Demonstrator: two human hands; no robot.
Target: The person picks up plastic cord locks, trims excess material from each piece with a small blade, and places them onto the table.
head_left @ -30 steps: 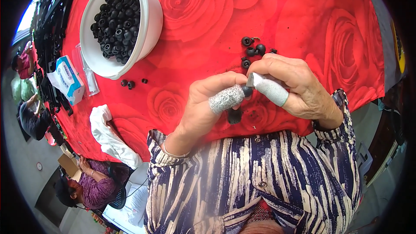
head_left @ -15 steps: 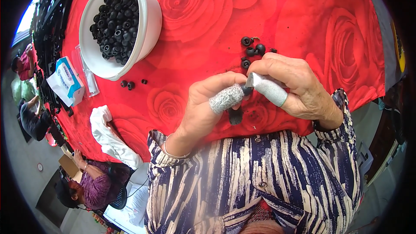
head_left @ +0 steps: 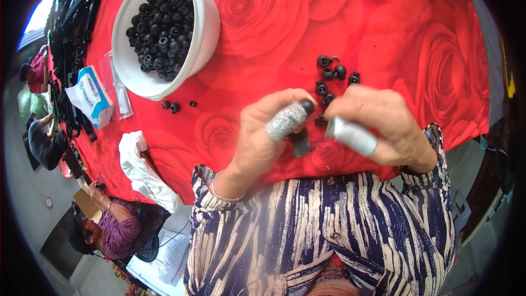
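Over the red table cover, my left hand [head_left: 257, 131] pinches a small round black part [head_left: 308, 106] between its thumb and fingers. A speckled grey sleeve covers the thumb, and a dark grey one shows on a finger below. My right hand [head_left: 383, 120], slightly blurred, is a little to the right and apart from that part. Its thumb wears a light grey wrap, and a small metal blade [head_left: 330, 129] is pinched at the thumb's tip. Just beyond the hands lie several loose black parts [head_left: 340, 71] of the same kind.
A white plastic bowl [head_left: 211, 35] heaped with black parts [head_left: 164, 38] stands far left. Nearby are a few stray parts [head_left: 175, 107], a tissue pack [head_left: 90, 96], a clear plastic strip [head_left: 120, 90] and a white cloth [head_left: 145, 175]. Another person [head_left: 118, 227] works at left.
My right hand and the blade have drawn away to the right from the black part. The left hand keeps its hold, and the part's rounded end now shows. The view has shifted slightly.
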